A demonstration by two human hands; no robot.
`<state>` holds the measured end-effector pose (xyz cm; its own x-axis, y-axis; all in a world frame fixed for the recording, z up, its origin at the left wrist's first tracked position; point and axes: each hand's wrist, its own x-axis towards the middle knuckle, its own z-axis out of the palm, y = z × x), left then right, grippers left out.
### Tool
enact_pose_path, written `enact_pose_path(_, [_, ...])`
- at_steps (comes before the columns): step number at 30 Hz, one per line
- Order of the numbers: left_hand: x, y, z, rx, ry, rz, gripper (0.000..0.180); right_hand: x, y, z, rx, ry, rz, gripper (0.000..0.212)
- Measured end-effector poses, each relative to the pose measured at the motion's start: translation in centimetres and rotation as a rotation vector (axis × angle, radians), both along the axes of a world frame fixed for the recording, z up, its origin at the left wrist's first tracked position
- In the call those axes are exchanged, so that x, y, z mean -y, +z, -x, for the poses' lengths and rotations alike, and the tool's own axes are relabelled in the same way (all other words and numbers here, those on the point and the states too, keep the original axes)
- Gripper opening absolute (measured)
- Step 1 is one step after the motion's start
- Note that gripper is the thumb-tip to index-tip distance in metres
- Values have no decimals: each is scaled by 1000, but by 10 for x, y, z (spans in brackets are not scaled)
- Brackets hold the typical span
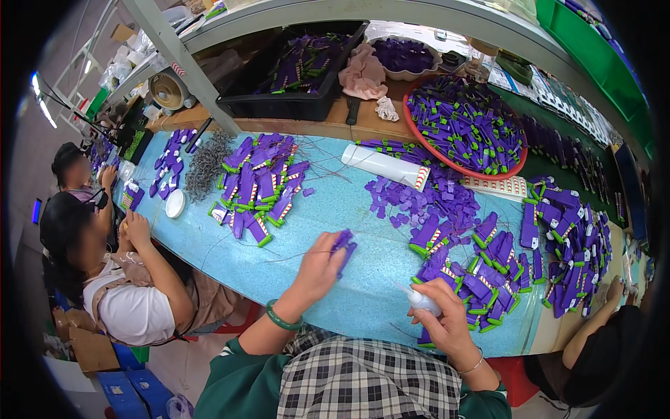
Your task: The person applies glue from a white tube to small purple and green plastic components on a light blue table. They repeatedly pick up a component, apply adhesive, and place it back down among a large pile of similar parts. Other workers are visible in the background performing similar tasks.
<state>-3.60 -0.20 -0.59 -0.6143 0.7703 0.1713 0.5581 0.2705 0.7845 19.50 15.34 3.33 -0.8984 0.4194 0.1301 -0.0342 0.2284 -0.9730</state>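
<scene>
My left hand (315,271), a green bangle on its wrist, is closed on a purple plastic piece (344,246) above the blue tabletop (279,269). Thin dark wires trail near it. My right hand (445,322) grips a small white squeeze bottle (423,302), its thin nozzle pointing up and left toward the purple piece without touching it. Beside the right hand lies a heap of purple-and-green parts (488,272) with red-and-white striped stickers. Farther off is a pile of small flat purple pieces (426,199).
Another purple-and-green heap (258,178) lies at the left, beside a tangle of grey metal bits (209,164) and a white lid (176,204). A red basin (520,167) and black crate (279,108) stand behind. Co-workers (132,293) sit left; a person's arm (593,325) shows right.
</scene>
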Motion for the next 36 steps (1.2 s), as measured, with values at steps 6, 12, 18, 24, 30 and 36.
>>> enact_pose_path(6, [1,19,-3,-8,-30,-3,34,-1,-1,-3,-28,-34,90,32])
enact_pose_path(12, [-4,10,-16,545,-129,29,34,-6,0,-8,-82,-53,97,32])
enact_pose_path(18, [-3,15,-6,556,-41,-200,28,-13,-4,-21,-228,-184,255,35])
enact_pose_path(24, [-9,11,-47,-356,-199,327,33,-14,-8,-23,-223,-197,290,35])
enact_pose_path(30, [-13,9,-43,-285,-62,410,49,-10,-4,-18,-194,-127,241,32])
enact_pose_path(36, [-10,-7,-28,-203,24,170,57,0,-1,-12,-70,-140,216,38])
